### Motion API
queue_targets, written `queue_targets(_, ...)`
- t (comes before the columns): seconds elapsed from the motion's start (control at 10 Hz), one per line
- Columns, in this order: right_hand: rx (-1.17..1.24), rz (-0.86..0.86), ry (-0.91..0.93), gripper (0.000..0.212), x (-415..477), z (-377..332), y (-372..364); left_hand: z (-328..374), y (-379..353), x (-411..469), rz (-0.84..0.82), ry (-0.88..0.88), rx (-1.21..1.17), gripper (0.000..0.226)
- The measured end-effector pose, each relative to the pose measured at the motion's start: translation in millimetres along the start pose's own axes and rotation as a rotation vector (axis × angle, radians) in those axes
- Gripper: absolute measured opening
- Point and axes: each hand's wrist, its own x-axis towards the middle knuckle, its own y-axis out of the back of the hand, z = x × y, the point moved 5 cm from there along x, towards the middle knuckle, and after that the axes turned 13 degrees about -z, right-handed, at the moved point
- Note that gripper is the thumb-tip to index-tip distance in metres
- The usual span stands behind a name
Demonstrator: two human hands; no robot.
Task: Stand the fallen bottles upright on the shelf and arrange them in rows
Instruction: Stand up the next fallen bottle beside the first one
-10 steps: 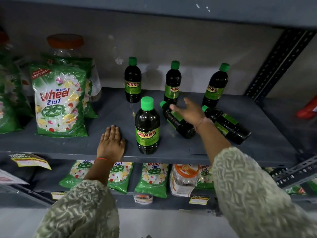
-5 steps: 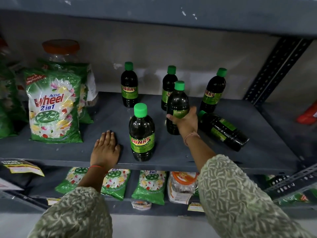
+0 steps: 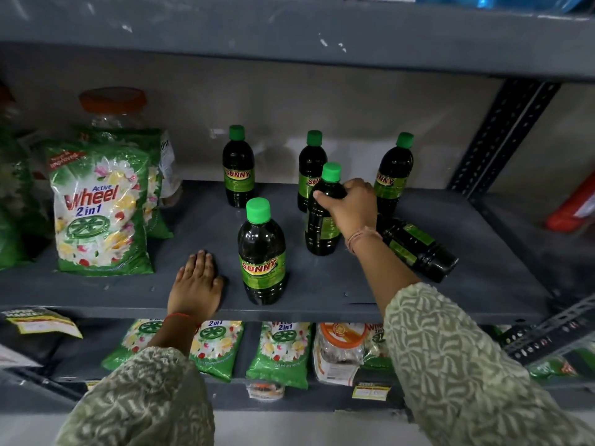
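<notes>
Now, from the head camera, we curl the fingers of our right hand (image 3: 352, 204) around the shoulder of an upright bottle (image 3: 323, 220) standing mid-shelf. Our left hand (image 3: 196, 284) lies flat, fingers together, holding nothing, on the shelf (image 3: 322, 297) beside the front bottle (image 3: 262, 252). One fallen bottle (image 3: 418, 249) lies just right of our wrist. Three bottles (image 3: 239, 169) stand along the back.
</notes>
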Motion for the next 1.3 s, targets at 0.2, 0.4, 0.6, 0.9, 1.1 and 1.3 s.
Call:
queue_targets(0.2, -0.156, -0.142, -0.046, 0.072, 10, -8, 7, 2, 2, -1, -0.003, 0.002, -0.028, 0.057)
queue_targets(0.4, -0.142, -0.334, 0.004, 0.037, 18, -19, 13, 3, 4, -3, -0.007, -0.001, -0.045, 0.056)
queue_targets(0.6, -0.288, -0.388, -0.056, 0.085, 21, -20, 10, 2, 4, -3, -0.007, -0.004, -0.052, 0.056)
queue_targets(0.9, -0.145, -0.446, -0.018, 0.048, 22, -19, 14, 2, 3, -3, -0.001, -0.001, -0.044, 0.056)
queue_targets(1.1, -0.183, -0.456, -0.044, 0.072, 17, -17, 14, 2, 4, -4, -0.010, -0.007, -0.069, 0.056)
queue_targets(1.3, -0.147, -0.455, -0.013, 0.048, 14, -16, 16, 2, 3, -4, -0.010, -0.006, -0.078, 0.056)
